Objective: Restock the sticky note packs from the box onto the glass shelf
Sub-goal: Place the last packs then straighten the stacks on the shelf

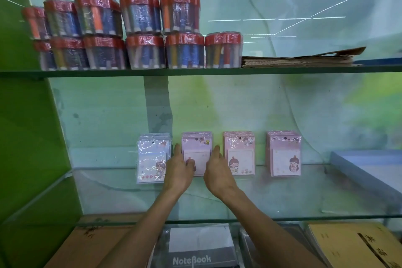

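Several stacks of sticky note packs in clear wrap stand upright against the back wall of the glass shelf (282,198). The second stack from the left, pink sticky note packs (196,146), stands between my hands. My left hand (179,169) touches its left edge with the thumb across its front. My right hand (217,169) lies along its right edge with fingers straight. A paler stack (152,159) stands to the left, and two pink stacks (239,154) (285,154) stand to the right. No box shows.
The upper glass shelf (195,72) carries red-lidded tubs of pens (139,30) and a flat pile of brown paper (300,59). A blue-grey flat box (369,172) lies at the right end of the shelf. Below are notebooks (195,248) and yellow books (352,246).
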Motion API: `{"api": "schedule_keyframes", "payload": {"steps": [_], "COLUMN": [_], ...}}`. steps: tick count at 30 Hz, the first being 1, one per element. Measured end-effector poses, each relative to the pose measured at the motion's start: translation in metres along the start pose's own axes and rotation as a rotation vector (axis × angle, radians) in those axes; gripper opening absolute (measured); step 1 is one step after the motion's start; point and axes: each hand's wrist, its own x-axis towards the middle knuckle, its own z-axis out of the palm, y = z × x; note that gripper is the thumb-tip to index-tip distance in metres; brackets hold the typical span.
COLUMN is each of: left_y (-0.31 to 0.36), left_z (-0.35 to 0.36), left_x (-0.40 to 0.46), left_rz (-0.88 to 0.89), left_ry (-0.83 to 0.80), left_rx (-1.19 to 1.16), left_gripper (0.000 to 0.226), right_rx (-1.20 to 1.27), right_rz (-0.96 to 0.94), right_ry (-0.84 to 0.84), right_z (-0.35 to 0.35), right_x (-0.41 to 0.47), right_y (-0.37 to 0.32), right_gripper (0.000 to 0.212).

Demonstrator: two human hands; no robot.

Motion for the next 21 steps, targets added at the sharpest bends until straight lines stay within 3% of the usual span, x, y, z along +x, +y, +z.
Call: {"api": "schedule_keyframes", "payload": {"steps": [3,6,10,13,17,21], "left_y": [0.002,0.001,-0.019,-0.041,-0.061,-0.067], "left_z": [-0.012,-0.033,-0.066,-0.084,-0.092,-0.093], "left_x": [-0.004,-0.008,-0.007,-0.004,0.006,0.012], "left_rz": [0.058,0.219,0.193,0.015,-0.176,-0.185], "left_ry": [0.040,0.224,0.346,0.239,0.039,-0.033], "left_rx": [-0.023,-0.060,-0.042,-0.024,-0.028,-0.090], "left_gripper": [0.036,0.047,0.048,0.064,0.077,0.054], "right_rx": [-0.056,-0.002,0.148,0.110,0.072,0.070], "right_rz": [-0.132,-0.276,-0.305,-0.244,-0.113,-0.017], "right_ry": [0.089,0.185,0.046,-0.103,-0.200,-0.201], "right_z": [-0.012,-0.015,0.004,0.028,0.061,0.076], "right_x": [-0.011,-0.020,-0.029,-0.027,-0.015,-0.001], "right_y": [-0.008,-0.023,-0.043,-0.053,-0.062,-0.071], "right_gripper": [0.069,0.062,0.040,0.025,0.050,0.061]}}
